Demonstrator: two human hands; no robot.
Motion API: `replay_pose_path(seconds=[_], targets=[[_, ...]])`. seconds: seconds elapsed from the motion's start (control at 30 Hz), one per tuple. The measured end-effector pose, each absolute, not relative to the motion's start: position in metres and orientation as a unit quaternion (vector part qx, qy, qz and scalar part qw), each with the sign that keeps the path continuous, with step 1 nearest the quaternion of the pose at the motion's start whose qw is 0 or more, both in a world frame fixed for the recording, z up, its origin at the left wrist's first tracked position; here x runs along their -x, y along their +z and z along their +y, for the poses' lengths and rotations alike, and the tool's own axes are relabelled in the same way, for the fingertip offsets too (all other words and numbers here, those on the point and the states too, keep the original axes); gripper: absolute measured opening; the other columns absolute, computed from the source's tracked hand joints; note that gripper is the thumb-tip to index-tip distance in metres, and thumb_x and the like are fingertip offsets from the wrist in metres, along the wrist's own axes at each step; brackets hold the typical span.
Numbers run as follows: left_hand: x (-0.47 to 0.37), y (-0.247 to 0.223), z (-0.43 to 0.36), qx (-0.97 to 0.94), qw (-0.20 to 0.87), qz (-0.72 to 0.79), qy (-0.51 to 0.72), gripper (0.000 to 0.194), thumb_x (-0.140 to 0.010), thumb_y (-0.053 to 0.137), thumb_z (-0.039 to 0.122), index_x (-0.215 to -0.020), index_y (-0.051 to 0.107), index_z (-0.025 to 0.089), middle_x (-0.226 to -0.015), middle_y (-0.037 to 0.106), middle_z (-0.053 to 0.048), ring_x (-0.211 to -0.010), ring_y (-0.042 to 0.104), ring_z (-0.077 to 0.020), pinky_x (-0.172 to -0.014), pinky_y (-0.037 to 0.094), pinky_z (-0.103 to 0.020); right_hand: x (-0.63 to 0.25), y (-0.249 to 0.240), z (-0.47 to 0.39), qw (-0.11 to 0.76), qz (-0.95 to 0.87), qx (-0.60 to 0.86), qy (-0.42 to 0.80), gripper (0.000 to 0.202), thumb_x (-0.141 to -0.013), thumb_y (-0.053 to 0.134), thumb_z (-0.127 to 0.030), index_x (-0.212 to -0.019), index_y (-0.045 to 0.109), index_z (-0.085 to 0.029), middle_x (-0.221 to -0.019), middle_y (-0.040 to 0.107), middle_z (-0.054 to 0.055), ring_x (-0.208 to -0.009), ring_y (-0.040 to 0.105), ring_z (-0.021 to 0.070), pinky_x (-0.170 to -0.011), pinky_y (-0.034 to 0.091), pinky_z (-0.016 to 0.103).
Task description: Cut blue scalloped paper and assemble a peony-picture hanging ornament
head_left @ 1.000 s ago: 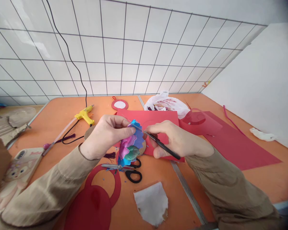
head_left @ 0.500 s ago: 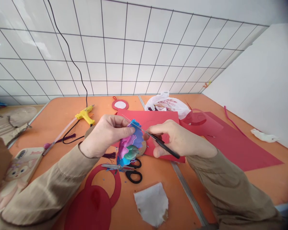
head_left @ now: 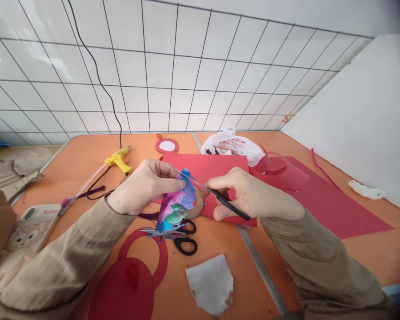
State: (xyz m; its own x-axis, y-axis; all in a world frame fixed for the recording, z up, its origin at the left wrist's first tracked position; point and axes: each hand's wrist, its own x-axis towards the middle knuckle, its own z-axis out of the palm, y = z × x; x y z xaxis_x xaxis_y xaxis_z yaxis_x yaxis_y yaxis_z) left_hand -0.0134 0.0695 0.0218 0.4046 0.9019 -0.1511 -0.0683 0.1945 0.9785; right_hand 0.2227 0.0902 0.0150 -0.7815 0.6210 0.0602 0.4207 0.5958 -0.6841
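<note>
Pinched between the thumb and fingers of my left hand (head_left: pixel 151 183) is a colourful paper cutout (head_left: pixel 178 202) in blue, pink, purple and green. My right hand (head_left: pixel 242 191) grips the black handles of a pair of scissors (head_left: pixel 228 204). Their thin blades reach left across the cutout's top edge, close to my left fingertips. Below the cutout, a second pair of scissors (head_left: pixel 186 246) with black handles lies with blades apart on the table. Behind my hands is a red paper sheet (head_left: pixel 203 163), with a brown round piece (head_left: pixel 197 204) partly hidden by the cutout.
A yellow glue gun (head_left: pixel 119 160) lies left, its cord rising along the wall. Red paper shapes (head_left: pixel 123 291) and a white scrap (head_left: pixel 211 284) are at the front. A plastic bag (head_left: pixel 235 144) stands behind; a phone case (head_left: pixel 31 229) is left, red sheets (head_left: pixel 340 204) right.
The cutout's lower part has swung a little to the left, and my left hand has shifted slightly left with it. More of the brown round piece shows.
</note>
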Motion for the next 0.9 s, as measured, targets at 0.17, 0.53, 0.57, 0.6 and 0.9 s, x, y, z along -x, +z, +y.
replay_pose_path(seconds=[0.17, 0.53, 0.57, 0.6, 0.9], targets=[[0.014, 0.023, 0.071, -0.5, 0.682, 0.399, 0.355, 0.008, -0.062, 0.076, 0.011, -0.056, 0.071, 0.012, -0.04, 0.055, 0.004, -0.031, 0.035, -0.0009, -0.029, 0.02, -0.014, -0.224, 0.017, 0.09, 0.151, -0.877, 0.292, 0.35, 0.057, -0.078, 0.075, -0.048, -0.06, 0.028, -0.02, -0.06, 0.022, -0.008, -0.057, 0.018, 0.0084, -0.047, 0.016, 0.023], [0.04, 0.027, 0.083, -0.591, 0.659, 0.407, 0.224, 0.011, -0.059, 0.08, 0.012, -0.055, 0.071, 0.015, -0.045, 0.061, 0.0, -0.036, 0.049, -0.007, -0.032, 0.032, -0.015, -0.226, 0.028, 0.083, 0.079, -0.888, 0.292, 0.346, 0.018, -0.075, 0.076, -0.022, -0.069, 0.06, -0.018, -0.051, 0.036, -0.009, -0.049, 0.033, 0.0071, -0.048, 0.026, 0.022], [0.045, 0.029, 0.084, -0.595, 0.647, 0.416, 0.234, 0.01, -0.059, 0.082, 0.013, -0.056, 0.072, 0.016, -0.047, 0.063, 0.0, -0.037, 0.051, -0.0083, -0.033, 0.034, -0.016, -0.224, 0.03, 0.08, 0.053, -0.893, 0.286, 0.342, 0.015, -0.076, 0.073, -0.016, -0.069, 0.06, -0.018, -0.051, 0.038, -0.009, -0.049, 0.037, 0.007, -0.048, 0.026, 0.022], [0.05, 0.031, 0.085, -0.598, 0.626, 0.425, 0.265, 0.01, -0.06, 0.083, 0.016, -0.058, 0.073, 0.016, -0.048, 0.064, -0.001, -0.036, 0.051, -0.0088, -0.033, 0.037, -0.017, -0.221, 0.032, 0.076, 0.024, -0.898, 0.28, 0.339, 0.013, -0.076, 0.068, -0.009, -0.071, 0.06, -0.019, -0.051, 0.041, -0.009, -0.049, 0.04, 0.0069, -0.049, 0.027, 0.022], [0.059, 0.047, 0.081, -0.563, 0.519, 0.384, 0.516, 0.021, -0.058, 0.09, 0.027, -0.059, 0.073, 0.015, -0.045, 0.054, 0.002, -0.036, 0.036, -0.0017, -0.032, 0.023, -0.014, -0.174, -0.016, 0.027, -0.138, -0.968, 0.165, 0.131, 0.025, -0.08, 0.062, -0.017, -0.104, 0.057, -0.013, -0.071, 0.068, 0.006, -0.057, 0.055, 0.0172, -0.046, 0.019, 0.03]])
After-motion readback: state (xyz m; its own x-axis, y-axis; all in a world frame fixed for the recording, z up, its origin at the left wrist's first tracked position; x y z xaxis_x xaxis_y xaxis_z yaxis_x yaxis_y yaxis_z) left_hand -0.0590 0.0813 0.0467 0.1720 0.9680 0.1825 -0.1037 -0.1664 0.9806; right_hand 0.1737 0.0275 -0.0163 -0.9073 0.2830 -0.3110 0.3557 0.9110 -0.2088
